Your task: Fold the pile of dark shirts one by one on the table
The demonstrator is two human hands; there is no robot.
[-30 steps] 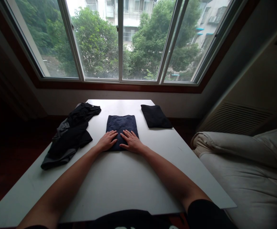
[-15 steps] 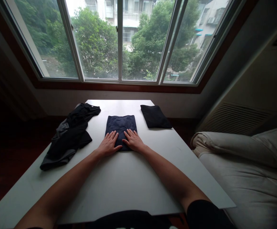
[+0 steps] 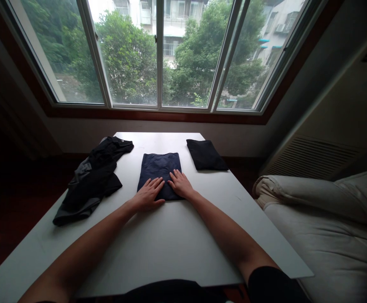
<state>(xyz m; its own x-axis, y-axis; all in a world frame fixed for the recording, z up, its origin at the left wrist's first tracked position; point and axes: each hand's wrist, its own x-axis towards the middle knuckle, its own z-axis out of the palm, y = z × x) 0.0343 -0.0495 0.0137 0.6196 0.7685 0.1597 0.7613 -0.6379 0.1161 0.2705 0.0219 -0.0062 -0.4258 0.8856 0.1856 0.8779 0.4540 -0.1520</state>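
Where navy cloth [image 3: 160, 164] lies, both hands [image 3: 149, 194] [image 3: 181, 184] rest.

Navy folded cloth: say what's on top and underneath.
On top rest fingers of the left hand and right hand. The white table shows around the navy cloth; what lies directly beneath is covered.

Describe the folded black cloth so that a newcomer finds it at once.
On the white table before the window, look to the far right edge. The black cloth is folded flat and untouched, unlike the navy cloth under the left hand and right hand and the loose dark pile at left.
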